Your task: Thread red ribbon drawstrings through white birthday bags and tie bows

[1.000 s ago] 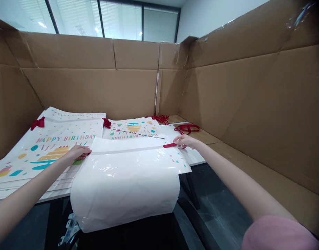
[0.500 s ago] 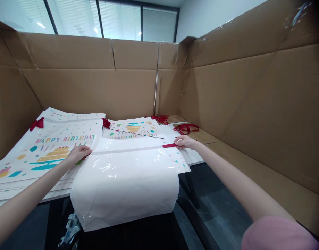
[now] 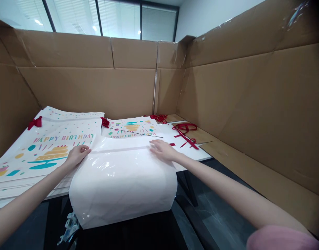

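Observation:
A glossy white plastic bag [image 3: 123, 180] lies face up in front of me, with a band across its upper part and its lower end drooping over the table's front edge. My left hand [image 3: 80, 155] is closed on the bag's left edge, by the end of the band. My right hand [image 3: 161, 150] rests on the right part of the band, palm down, fingers stretched out and holding nothing. Beyond that hand, a short red ribbon end [image 3: 172, 144] sticks out at the bag's right side.
Printed HAPPY BIRTHDAY bags [image 3: 52, 139] are stacked at left, with red ribbon [image 3: 35, 123] at their sides. Another printed bag [image 3: 133, 127] lies behind. Loose red ribbons [image 3: 185, 127] lie at right. Cardboard walls [image 3: 70, 83] surround the table.
My right hand has let go of the red ribbon end and moved left onto the bag. The printed corner at the bag's right is out of sight, and more red ribbon shows there.

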### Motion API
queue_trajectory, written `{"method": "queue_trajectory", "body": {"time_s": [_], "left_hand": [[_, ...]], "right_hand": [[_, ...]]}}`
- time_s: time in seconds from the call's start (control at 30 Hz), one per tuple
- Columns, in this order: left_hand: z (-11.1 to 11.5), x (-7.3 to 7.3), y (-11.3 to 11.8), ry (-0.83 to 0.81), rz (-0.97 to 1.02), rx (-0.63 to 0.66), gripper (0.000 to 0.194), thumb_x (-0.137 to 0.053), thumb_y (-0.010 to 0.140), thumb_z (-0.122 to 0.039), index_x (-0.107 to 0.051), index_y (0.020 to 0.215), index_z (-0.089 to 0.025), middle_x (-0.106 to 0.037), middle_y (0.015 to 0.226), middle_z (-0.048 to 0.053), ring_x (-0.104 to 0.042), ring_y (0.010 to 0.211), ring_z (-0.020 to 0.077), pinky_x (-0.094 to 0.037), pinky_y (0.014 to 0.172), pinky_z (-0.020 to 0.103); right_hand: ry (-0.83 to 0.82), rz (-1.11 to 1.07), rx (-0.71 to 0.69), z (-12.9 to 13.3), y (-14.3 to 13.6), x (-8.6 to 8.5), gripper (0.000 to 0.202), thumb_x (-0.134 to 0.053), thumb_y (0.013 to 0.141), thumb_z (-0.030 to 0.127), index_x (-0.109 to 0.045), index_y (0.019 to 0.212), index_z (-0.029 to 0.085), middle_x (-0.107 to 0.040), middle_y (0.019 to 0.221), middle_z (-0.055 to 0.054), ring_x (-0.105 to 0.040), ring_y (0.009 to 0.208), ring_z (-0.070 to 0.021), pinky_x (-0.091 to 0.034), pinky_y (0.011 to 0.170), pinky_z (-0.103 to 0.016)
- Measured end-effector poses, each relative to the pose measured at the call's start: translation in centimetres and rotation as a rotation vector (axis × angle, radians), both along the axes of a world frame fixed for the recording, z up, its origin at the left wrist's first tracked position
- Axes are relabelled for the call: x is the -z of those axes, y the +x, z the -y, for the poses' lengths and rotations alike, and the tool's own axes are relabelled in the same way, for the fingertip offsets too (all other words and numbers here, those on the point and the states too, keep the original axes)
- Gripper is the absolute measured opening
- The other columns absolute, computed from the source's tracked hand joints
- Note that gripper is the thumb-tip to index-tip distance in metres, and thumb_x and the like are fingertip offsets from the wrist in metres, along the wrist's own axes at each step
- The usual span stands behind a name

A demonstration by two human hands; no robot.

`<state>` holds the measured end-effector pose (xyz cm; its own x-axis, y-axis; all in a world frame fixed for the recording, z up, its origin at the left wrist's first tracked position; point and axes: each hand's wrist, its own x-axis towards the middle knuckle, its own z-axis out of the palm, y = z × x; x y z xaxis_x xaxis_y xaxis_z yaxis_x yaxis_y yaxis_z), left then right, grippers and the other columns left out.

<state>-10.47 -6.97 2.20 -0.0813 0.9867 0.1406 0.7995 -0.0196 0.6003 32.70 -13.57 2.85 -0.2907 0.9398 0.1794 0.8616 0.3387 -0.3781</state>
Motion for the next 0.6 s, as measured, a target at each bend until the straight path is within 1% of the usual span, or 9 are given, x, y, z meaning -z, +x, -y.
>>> {"method": "queue_trajectory", "body": {"time_s": [0.07, 0.13, 0.17, 0.23, 0.33, 0.43, 0.5, 0.53, 0.6], "left_hand": [[-0.3, 0.0, -0.2, 0.002, -0.023, -0.015, 0.045, -0.054, 0.064, -0.055, -0.064, 0.089, -0.018, -0.07, 0.085, 0.006, -0.064, 0.083, 0.0243, -0.041, 0.065, 0.028], [-0.9, -0.1, -0.5, 0.005, -0.049, -0.035, 0.044, -0.054, 0.064, -0.054, -0.064, 0.087, -0.018, -0.07, 0.086, 0.008, -0.064, 0.085, 0.0256, -0.041, 0.066, 0.029], [-1.2, -0.2, -0.6, 0.006, -0.062, -0.041, 0.043, -0.055, 0.064, -0.054, -0.064, 0.086, -0.018, -0.07, 0.086, 0.008, -0.064, 0.086, 0.0262, -0.042, 0.067, 0.029], [-1.8, -0.5, -0.9, 0.009, -0.091, -0.049, 0.041, -0.055, 0.065, -0.053, -0.063, 0.085, -0.019, -0.07, 0.087, 0.009, -0.064, 0.088, 0.0268, -0.043, 0.067, 0.029], [-2.6, -0.8, -1.0, 0.0, -0.142, -0.055, 0.041, -0.053, 0.067, -0.054, -0.063, 0.088, -0.019, -0.071, 0.089, 0.007, -0.064, 0.088, 0.0257, -0.044, 0.068, 0.029], [-3.2, -1.4, -0.7, -0.048, -0.221, -0.079, 0.045, -0.049, 0.07, -0.055, -0.063, 0.094, -0.019, -0.071, 0.091, 0.007, -0.065, 0.074, 0.0245, -0.045, 0.064, 0.03], [-3.7, -2.3, -0.2, -0.094, -0.299, -0.09, 0.044, -0.049, 0.07, -0.054, -0.064, 0.091, -0.019, -0.071, 0.087, 0.008, -0.064, 0.066, 0.0252, -0.044, 0.061, 0.032], [-4.1, -2.9, 0.2, -0.111, -0.345, -0.089, 0.042, -0.049, 0.07, -0.052, -0.065, 0.089, -0.018, -0.071, 0.084, 0.009, -0.064, 0.067, 0.027, -0.044, 0.061, 0.033], [-5.0, -4.4, 1.5, -0.116, -0.443, -0.076, 0.039, -0.049, 0.071, -0.048, -0.066, 0.089, -0.017, -0.071, 0.086, 0.013, -0.064, 0.078, 0.0324, -0.043, 0.064, 0.034]], "right_hand": [[-0.076, 0.111, -0.11, 0.8, -1.9, 0.5, 0.068, -0.033, 0.091, 0.06, -0.035, 0.146, 0.018, -0.026, 0.152, -0.013, -0.02, 0.142, -0.0303, -0.016, 0.113, -0.05], [-0.15, 0.148, -0.13, 1.0, -2.8, 0.8, 0.077, -0.024, 0.09, 0.068, -0.024, 0.15, 0.021, -0.013, 0.156, -0.011, -0.007, 0.144, -0.0313, -0.006, 0.113, -0.055], [-0.168, 0.15, -0.127, 0.9, -3.0, 0.9, 0.078, -0.021, 0.089, 0.069, -0.021, 0.151, 0.022, -0.01, 0.157, -0.01, -0.004, 0.144, -0.0312, -0.003, 0.113, -0.056], [-0.17, 0.147, -0.115, 0.5, -3.0, 0.9, 0.079, -0.02, 0.088, 0.071, -0.02, 0.151, 0.024, -0.008, 0.157, -0.009, -0.002, 0.145, -0.0309, -0.001, 0.112, -0.056], [-0.167, 0.144, -0.11, -0.6, -2.9, 0.9, 0.08, -0.019, 0.087, 0.073, -0.02, 0.151, 0.025, -0.008, 0.157, -0.009, -0.003, 0.144, -0.0317, 0.0, 0.112, -0.058], [-0.184, 0.148, -0.111, -2.0, -2.9, 0.9, 0.08, -0.018, 0.086, 0.074, -0.02, 0.151, 0.027, -0.008, 0.157, -0.008, -0.003, 0.144, -0.0344, 0.0, 0.108, -0.064], [-0.201, 0.152, -0.106, -3.0, -3.1, 0.9, 0.079, -0.018, 0.085, 0.074, -0.02, 0.151, 0.029, -0.008, 0.157, -0.007, -0.003, 0.143, -0.0369, -0.001, 0.106, -0.068], [-0.209, 0.155, -0.103, -3.5, -3.3, 0.9, 0.079, -0.018, 0.085, 0.074, -0.02, 0.151, 0.03, -0.009, 0.157, -0.006, -0.003, 0.143, -0.0381, -0.001, 0.105, -0.069], [-0.227, 0.16, -0.098, -4.5, -3.7, 1.0, 0.079, -0.019, 0.085, 0.075, -0.02, 0.15, 0.03, -0.009, 0.157, -0.006, -0.003, 0.142, -0.04, 0.0, 0.104, -0.07]]}}
